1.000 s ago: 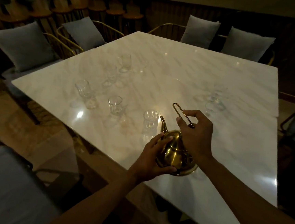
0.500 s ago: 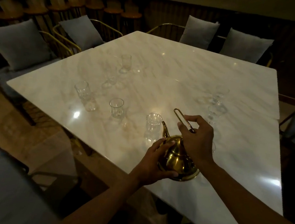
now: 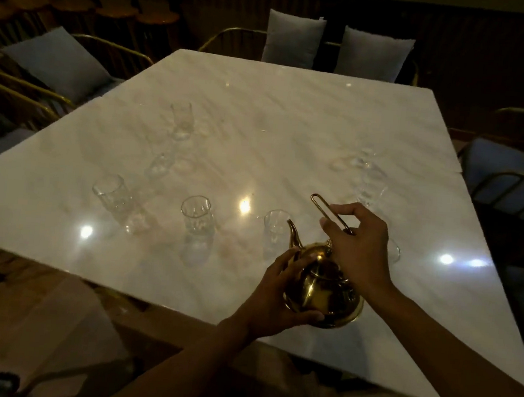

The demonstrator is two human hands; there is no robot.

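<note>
Over the near edge of the marble table (image 3: pixel 292 122), I see the brass teapot (image 3: pixel 319 285) caught between both hands. The right hand (image 3: pixel 361 248) comes in from the lower right with its wrist raised, thumb and curled fingers pinching the tall wire handle (image 3: pixel 319 203). The left hand (image 3: pixel 274 297) reaches up from below, palm cupped against the pot's left side, fingers wrapped over the shoulder and thumb under the belly. The spout (image 3: pixel 294 236) points away, just beside the nearest glass (image 3: pixel 275 231). I cannot tell whether the base touches the tabletop.
</note>
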